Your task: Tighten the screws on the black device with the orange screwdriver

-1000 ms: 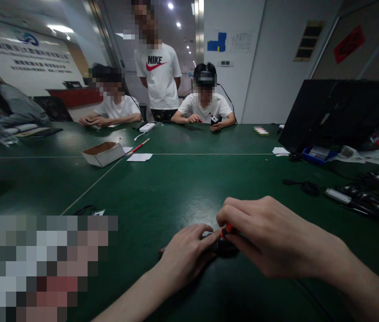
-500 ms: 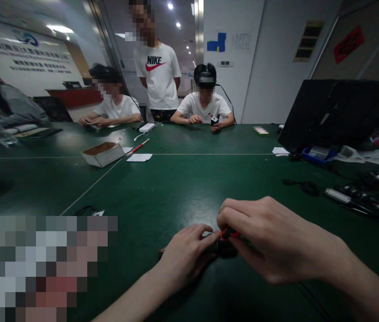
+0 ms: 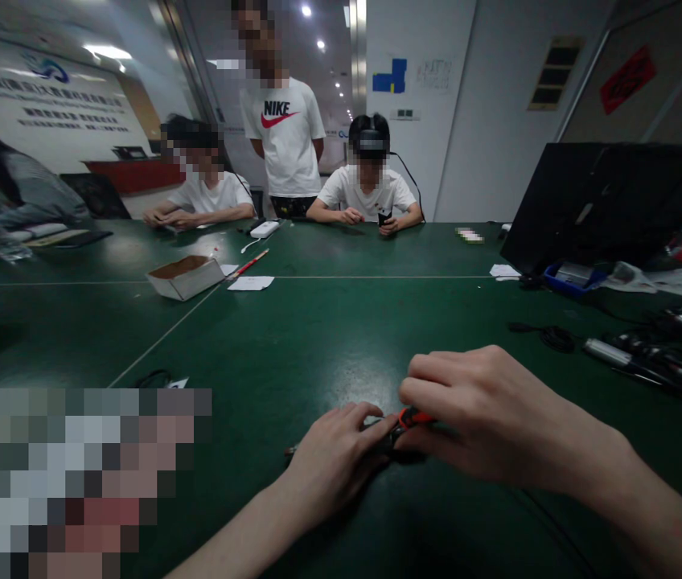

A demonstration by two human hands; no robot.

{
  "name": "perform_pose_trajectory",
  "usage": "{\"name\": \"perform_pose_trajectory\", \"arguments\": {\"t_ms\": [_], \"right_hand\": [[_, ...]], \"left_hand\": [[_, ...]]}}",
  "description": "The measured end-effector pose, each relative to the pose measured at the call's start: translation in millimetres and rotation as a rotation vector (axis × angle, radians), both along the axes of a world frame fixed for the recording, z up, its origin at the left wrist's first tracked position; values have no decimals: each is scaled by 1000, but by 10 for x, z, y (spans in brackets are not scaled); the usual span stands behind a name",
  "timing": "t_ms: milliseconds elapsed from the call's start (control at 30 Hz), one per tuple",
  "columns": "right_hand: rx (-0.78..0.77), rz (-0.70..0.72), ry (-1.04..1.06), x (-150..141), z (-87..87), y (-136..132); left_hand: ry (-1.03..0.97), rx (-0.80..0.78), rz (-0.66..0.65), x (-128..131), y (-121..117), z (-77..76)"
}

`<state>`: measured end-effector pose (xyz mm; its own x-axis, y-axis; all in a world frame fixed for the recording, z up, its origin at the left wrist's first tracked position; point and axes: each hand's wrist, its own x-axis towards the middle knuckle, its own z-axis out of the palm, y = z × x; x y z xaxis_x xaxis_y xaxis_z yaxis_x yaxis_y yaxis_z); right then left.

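Observation:
Low over the green table (image 3: 293, 346), my left hand (image 3: 334, 454) is closed on a slim dark object (image 3: 386, 445) whose kind I cannot make out. A small tip (image 3: 290, 453) of something shows past the left of that hand. My right hand (image 3: 479, 418), fingers curled, grips an orange-and-black tool handle (image 3: 413, 416). The handle's front end meets the dark object beside my left thumb. My right fingers hide most of the tool, so its exact kind does not show. A thin black cable (image 3: 549, 519) lies on the table below my right wrist.
An open white box (image 3: 182, 283) and white paper (image 3: 250, 283) lie ahead to the left. At the right are a black monitor (image 3: 606, 209), a blue tray (image 3: 573, 277) and coiled cables (image 3: 552, 338). Two people in headsets sit opposite; another person (image 3: 286, 137) stands behind.
My right hand has turned and shifted slightly to the right, showing more of the orange handle. My left hand stays in place.

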<state>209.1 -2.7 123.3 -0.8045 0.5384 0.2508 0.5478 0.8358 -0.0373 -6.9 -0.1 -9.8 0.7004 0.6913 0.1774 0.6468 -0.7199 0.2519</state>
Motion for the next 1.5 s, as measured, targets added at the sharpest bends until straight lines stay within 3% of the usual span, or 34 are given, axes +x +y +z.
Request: {"name": "perform_pose_trajectory", "arguments": {"t_ms": [133,433,733,1133,1367,1500], "right_hand": [[-126,21,-7,-27,43,-38],[69,-19,1,7,-43,38],[-205,27,14,-29,40,-59],[33,-45,-35,23,-29,26],[-170,-1,-22,-4,65,-26],[-124,-22,-44,-4,45,-18]], "left_hand": [[0,-3,1,2,6,1],[14,-8,21,13,-3,9],[44,-43,19,21,-3,50],[9,-11,8,-2,-16,11],[9,-31,14,11,-8,46],[35,-37,12,12,-9,57]]}}
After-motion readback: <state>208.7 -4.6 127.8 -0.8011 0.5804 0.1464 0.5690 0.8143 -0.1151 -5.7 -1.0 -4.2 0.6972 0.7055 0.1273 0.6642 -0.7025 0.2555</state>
